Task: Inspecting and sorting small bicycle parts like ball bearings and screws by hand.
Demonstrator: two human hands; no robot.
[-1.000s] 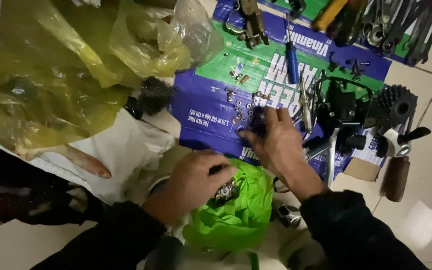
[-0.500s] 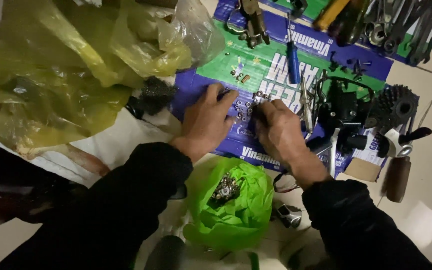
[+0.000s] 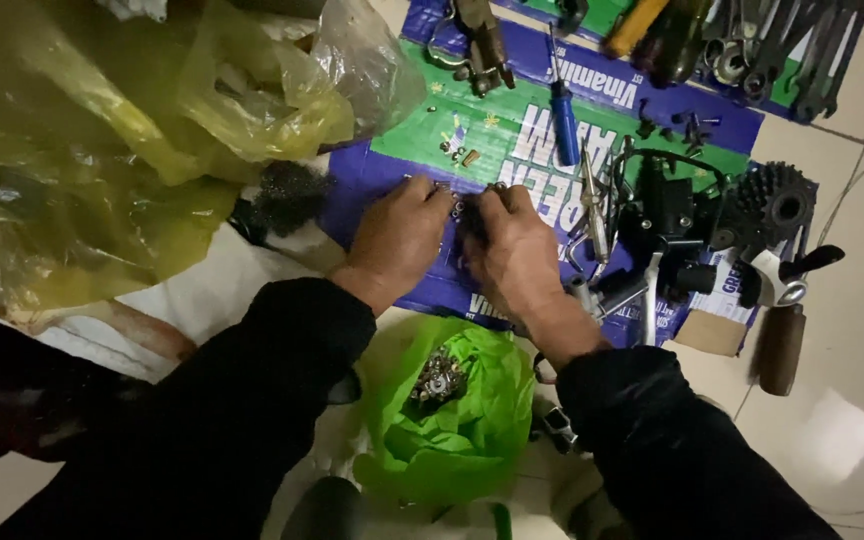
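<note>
**Both hands down on the cardboard, sorting small parts**

My left hand [image 3: 397, 240] has left the green bag [image 3: 447, 420] and now lies beside my right hand [image 3: 512, 250] on the flattened cardboard [image 3: 422, 160]. Fingertips of both pinch at the small screws [image 3: 457, 207] between them; whether either grips one I cannot tell. The bag sits open below my wrists, metal bits inside. A blue screwdriver [image 3: 564, 125] lies nearby, a yellow bag [image 3: 102, 150] to the left.
</note>
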